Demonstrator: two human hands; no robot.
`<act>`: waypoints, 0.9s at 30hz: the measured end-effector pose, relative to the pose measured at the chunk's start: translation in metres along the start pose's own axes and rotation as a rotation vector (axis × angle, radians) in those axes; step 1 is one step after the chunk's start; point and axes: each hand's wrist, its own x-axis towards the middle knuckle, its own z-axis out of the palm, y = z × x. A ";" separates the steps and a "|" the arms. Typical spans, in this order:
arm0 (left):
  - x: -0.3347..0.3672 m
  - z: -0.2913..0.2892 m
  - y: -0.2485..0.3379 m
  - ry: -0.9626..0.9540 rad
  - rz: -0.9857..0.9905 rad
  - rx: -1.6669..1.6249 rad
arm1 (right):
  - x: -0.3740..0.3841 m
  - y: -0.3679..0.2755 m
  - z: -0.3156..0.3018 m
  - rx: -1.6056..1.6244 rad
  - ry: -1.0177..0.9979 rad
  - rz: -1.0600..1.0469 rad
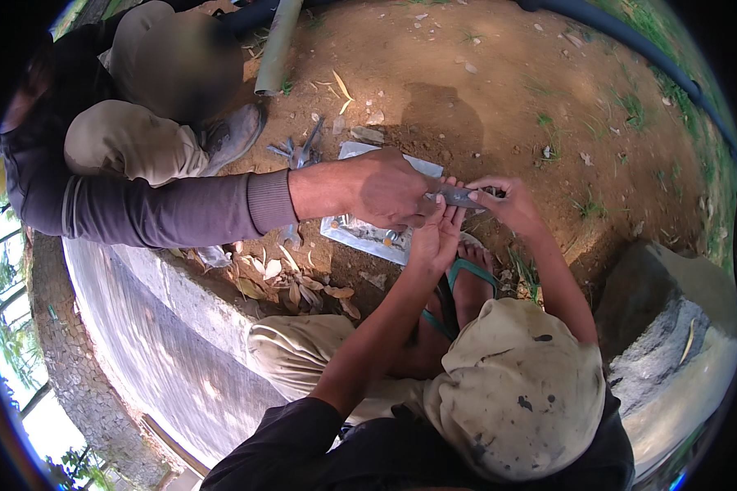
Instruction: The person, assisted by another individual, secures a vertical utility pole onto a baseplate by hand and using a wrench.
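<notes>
A dark grey flat piece point(460, 199), of a kind I cannot make out, is held up over a pale shallow tray point(345, 234). My left hand point(436, 242) is palm up beneath it, with the thumb pressed against the piece. On its right end, my right hand point(506, 204) pinches between thumb and fingers. Another person's hand point(391, 190), reaching in from the left in a dark sleeve, is closed at the piece's left end; what its fingers grip there is hidden. Several small parts, some orange-brown, lie in the tray, partly covered by that hand.
Metal hand tools point(305, 149) lie on the soil beyond the tray. Dry leaves point(296, 285) gather along a concrete ledge point(168, 315) at the left. A grey-green pipe point(278, 51) comes down at the top. A large rock point(671, 344) sits at the right; my sandalled foot point(472, 286) is below the hands.
</notes>
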 end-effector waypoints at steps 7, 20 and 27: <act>-0.006 0.001 -0.009 -0.165 -0.095 -0.152 | 0.006 -0.008 -0.027 -0.152 0.015 -0.196; -0.064 0.032 0.008 -0.149 -0.232 0.478 | -0.006 -0.137 -0.049 -0.154 -0.081 -0.298; -0.136 -0.024 0.092 0.436 -0.080 0.809 | -0.007 -0.173 -0.055 0.432 -0.033 -0.298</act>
